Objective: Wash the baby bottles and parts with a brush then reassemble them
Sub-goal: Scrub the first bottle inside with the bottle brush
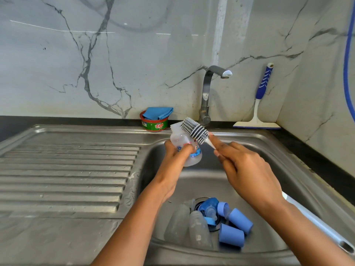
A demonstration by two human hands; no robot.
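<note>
Head view. Your left hand [177, 156] grips the clear bottle [189, 148] round its body at frame centre, above the sink basin [269, 148]. The bottle's long axis is near upright and tilted, with the mouth pointing to the upper left. Your right hand [247, 169] pinches the brush [195, 130] by its white stem. The brush axis runs from lower right to upper left, and its ribbed head lies against the bottle's shoulder, outside the mouth. Spare bottles [184, 225] and blue caps [236, 227] lie in the basin at lower centre.
</note>
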